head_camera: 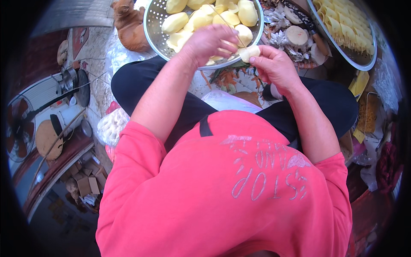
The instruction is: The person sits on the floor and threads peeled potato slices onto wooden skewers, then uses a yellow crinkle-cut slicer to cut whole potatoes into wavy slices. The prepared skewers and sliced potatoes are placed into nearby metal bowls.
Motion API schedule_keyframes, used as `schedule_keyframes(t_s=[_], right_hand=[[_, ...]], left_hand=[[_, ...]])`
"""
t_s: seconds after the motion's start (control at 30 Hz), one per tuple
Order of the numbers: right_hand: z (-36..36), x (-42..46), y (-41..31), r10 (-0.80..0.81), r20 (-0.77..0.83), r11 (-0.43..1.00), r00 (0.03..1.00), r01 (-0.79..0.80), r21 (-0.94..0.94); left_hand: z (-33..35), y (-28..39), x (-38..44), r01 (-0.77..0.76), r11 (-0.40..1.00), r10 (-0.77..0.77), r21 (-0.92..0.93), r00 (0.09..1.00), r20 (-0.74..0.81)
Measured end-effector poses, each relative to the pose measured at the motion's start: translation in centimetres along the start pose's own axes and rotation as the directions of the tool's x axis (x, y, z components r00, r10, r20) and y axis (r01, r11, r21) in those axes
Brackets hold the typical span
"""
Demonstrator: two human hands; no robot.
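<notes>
In my right hand point(276, 66) a thin pale potato slice point(249, 53) is pinched between thumb and fingers at the front rim of a metal colander point(156, 41). From this slice a thin wooden skewer point(221, 16) slants up and to the left. My left hand point(210, 41), slightly blurred, is over the colander with its fingers bent beside the skewer; whether they grip it is unclear. Peeled potatoes point(175, 23) and cut slices fill much of the colander, partly hidden by my left hand.
At the upper right, a metal basin point(362, 62) holds rows of skewered slices point(345, 27). A knife handle point(320, 43) lies over mushrooms point(279, 32) beside the colander. A brown furry animal point(131, 30) rests at the upper left. Orange peelings point(229, 82) litter the floor.
</notes>
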State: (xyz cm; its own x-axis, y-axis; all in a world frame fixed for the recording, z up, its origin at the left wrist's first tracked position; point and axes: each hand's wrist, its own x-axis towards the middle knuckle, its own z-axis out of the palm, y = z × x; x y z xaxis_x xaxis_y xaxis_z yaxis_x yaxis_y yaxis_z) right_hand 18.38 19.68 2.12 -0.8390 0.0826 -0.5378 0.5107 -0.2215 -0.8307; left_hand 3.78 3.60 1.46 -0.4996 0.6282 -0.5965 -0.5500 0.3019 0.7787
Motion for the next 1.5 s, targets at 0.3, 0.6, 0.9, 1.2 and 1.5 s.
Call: schedule_keyframes(t_s=[0.3, 0.6, 0.9, 1.2, 1.5], right_hand=[[-1.2, -0.2, -0.5, -0.136, -0.128, 0.986, 0.983, 0.147, 0.083], [-1.9, -0.7, -0.6, -0.156, -0.181, 0.979, 0.971, 0.176, 0.100], [-0.2, -0.9, 0.1, -0.151, 0.053, 0.988, 0.987, 0.153, -0.036], [1.3, -1.6, -0.5, -0.113, 0.144, 0.994, 0.983, 0.112, 0.018], [1.3, -1.9, -0.5, -0.056, 0.170, 0.998, 0.984, 0.049, 0.048]], left_hand=[[-1.0, -0.3, 9.5, 0.058, 0.033, 0.596, 0.998, 0.800, -0.067], [3.3, 1.8, 6.0, -0.054, 0.717, 0.530, 0.695, 0.690, -0.493], [-8.3, -0.9, 5.7, -0.318, 0.856, 0.153, -0.409, 0.909, -0.387], [-8.4, 0.7, 1.0, -0.496, 0.730, 0.189, -0.470, 0.808, -0.559], [-9.0, 0.4, -0.3, -0.616, 0.753, 0.409, -0.231, 0.713, -0.569]])
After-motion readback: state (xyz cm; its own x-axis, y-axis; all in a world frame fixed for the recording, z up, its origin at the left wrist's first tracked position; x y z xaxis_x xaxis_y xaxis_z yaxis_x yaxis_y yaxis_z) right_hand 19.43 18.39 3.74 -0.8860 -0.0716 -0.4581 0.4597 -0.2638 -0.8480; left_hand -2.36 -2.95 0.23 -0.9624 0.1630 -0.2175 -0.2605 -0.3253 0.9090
